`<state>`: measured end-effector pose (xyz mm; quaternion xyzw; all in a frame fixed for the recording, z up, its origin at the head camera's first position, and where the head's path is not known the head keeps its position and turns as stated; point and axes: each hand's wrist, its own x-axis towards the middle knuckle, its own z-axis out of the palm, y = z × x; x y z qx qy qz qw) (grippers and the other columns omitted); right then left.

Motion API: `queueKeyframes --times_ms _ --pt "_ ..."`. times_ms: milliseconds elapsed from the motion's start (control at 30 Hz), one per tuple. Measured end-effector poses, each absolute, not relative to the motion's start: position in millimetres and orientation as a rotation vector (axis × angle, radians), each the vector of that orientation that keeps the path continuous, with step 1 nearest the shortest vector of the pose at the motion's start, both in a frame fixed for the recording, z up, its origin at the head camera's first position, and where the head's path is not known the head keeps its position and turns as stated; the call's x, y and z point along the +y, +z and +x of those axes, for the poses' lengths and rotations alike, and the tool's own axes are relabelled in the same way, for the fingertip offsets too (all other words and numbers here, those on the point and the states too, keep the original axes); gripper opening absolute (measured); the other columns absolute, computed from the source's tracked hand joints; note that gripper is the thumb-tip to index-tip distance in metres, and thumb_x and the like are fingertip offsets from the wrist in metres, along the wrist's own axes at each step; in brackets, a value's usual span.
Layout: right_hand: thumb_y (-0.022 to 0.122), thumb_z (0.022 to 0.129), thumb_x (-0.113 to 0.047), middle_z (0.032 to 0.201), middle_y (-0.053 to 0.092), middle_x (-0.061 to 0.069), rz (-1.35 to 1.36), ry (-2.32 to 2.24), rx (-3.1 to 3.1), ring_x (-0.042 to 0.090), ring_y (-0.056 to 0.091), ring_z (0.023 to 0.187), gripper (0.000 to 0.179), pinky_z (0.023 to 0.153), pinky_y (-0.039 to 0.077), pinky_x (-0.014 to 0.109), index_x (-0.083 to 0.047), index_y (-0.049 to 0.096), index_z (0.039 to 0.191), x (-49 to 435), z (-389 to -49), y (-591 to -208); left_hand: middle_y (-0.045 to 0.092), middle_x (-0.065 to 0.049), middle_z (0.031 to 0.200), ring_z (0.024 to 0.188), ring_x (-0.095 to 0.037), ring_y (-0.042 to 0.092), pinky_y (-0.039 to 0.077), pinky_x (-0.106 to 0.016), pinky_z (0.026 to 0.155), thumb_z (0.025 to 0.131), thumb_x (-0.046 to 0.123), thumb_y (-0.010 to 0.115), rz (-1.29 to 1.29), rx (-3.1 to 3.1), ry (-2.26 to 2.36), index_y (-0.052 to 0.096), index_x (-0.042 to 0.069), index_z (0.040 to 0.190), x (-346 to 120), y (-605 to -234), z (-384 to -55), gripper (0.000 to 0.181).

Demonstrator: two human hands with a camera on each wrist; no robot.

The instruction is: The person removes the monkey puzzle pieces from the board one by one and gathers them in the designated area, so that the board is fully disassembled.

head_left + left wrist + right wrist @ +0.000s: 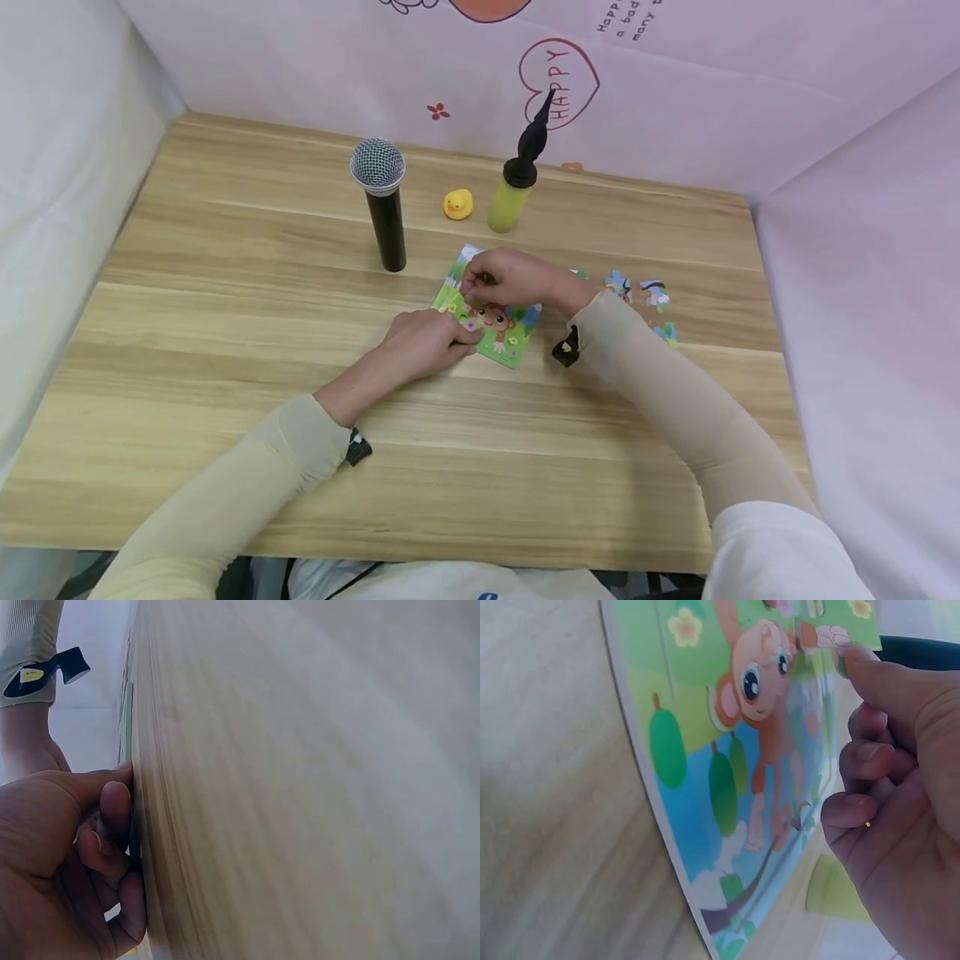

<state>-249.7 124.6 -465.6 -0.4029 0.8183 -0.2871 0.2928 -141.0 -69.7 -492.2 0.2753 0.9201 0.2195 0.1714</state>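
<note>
A jigsaw puzzle board [513, 350] with a cartoon monkey on green and blue lies on the wooden table. My left hand [423, 342] holds the board at its near left edge; the left wrist view has the thumb [112, 777] against it and the other fingers curled at the edge. Above the far left part of the board is my right hand [506, 279], thumb and finger pinching a puzzle piece [832, 636] with a pale limb on green. The right wrist view shows the monkey picture [757, 675]; the head view hides part of it behind this hand.
Loose puzzle pieces [655, 294] lie right of the board, partly behind my right forearm. Farther back stand a microphone [387, 225], a yellow rubber duck [457, 204] and a yellow-green bottle with a black pointed top [508, 204]. A printed white cloth [300, 67] hangs behind the table.
</note>
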Motion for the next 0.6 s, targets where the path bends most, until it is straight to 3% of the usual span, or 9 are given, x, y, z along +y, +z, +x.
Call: queueKeyframes --times_ms 167,300,433,533,600 --pt "0.064 0.102 -0.011 0.086 0.061 0.003 -1.076 -0.731 2.166 0.014 0.053 0.068 0.008 0.063 0.045 0.029 -0.007 0.068 0.097 133 -251 -452 0.068 -0.001 0.078 0.055 -0.015 0.043 0.037 -0.035 0.048 0.100 0.039 0.066 0.791 2.612 0.614 0.071 0.037 0.128 -69 -492 -141 0.028" --pt "0.060 0.103 -0.010 0.085 0.060 0.003 -1.079 -0.575 2.148 0.014 0.051 0.070 0.011 0.066 0.045 0.031 -0.005 0.069 0.096 143 -254 -431 0.070 -0.003 0.080 0.055 -0.015 0.040 0.035 -0.034 0.048 0.101 0.039 0.065 0.786 2.595 0.629 0.071 0.036 0.129 -69 -493 -141 0.029" --pt "0.054 0.105 -0.008 0.080 0.059 0.003 -1.046 -0.315 2.097 0.015 0.046 0.066 0.020 0.066 0.041 0.033 -0.005 0.070 0.093 154 -255 -405 0.075 -0.003 0.099 0.054 -0.015 0.041 0.035 -0.034 0.047 0.101 0.040 0.065 0.775 2.597 0.624 0.070 0.037 0.130 -70 -494 -141 0.029" --pt "0.052 0.104 -0.007 0.077 0.057 0.002 -0.994 -0.118 2.050 0.015 0.044 0.065 0.023 0.066 0.039 0.034 -0.007 0.071 0.090 162 -251 -391 0.070 0.002 0.123 0.055 -0.015 0.042 0.035 -0.035 0.047 0.101 0.039 0.065 0.782 2.596 0.624 0.070 0.037 0.130 -70 -494 -142 0.030" --pt "0.053 0.102 -0.007 0.074 0.055 -0.001 -0.939 -0.020 2.014 0.013 0.043 0.063 0.023 0.064 0.038 0.033 -0.009 0.071 0.087 167 -246 -387 0.067 0.004 0.129 0.055 -0.015 0.041 0.035 -0.034 0.047 0.101 0.039 0.064 0.787 2.588 0.623 0.069 0.036 0.131 -70 -493 -142 0.030"
